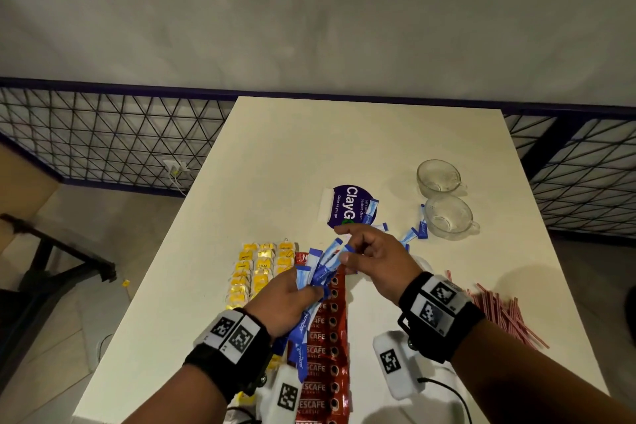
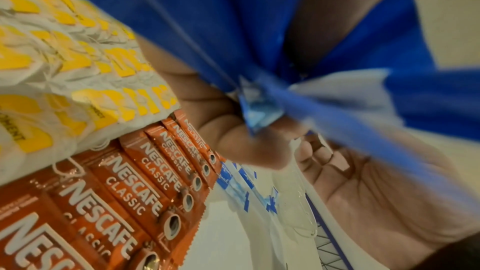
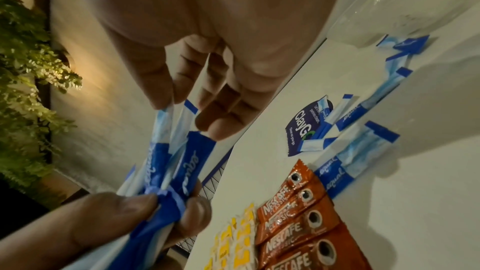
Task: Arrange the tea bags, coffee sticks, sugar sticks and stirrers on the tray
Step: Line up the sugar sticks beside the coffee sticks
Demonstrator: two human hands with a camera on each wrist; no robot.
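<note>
My left hand (image 1: pixel 292 299) grips a fanned bundle of blue and white sugar sticks (image 1: pixel 323 268) by its middle, above the coffee sticks. My right hand (image 1: pixel 364 251) pinches the upper end of one stick in that bundle between thumb and fingers (image 3: pixel 158 89). In the right wrist view the left hand (image 3: pixel 130 213) squeezes the sugar sticks (image 3: pixel 166 171). Yellow tea bags (image 1: pixel 261 268) lie in three rows on the table. Beside them, red Nescafe coffee sticks (image 1: pixel 323 365) form a column. More sugar sticks (image 1: pixel 409 236) lie loose near the cups. Red and white stirrers (image 1: pixel 499 310) are piled at the right.
Two clear glass cups (image 1: pixel 438 175) (image 1: pixel 449 217) stand at the right of the white table (image 1: pixel 344 141). A round purple ClayGo sticker (image 1: pixel 347 205) lies beyond my hands. A wire mesh fence (image 1: pixel 120 138) runs behind the table's far edge.
</note>
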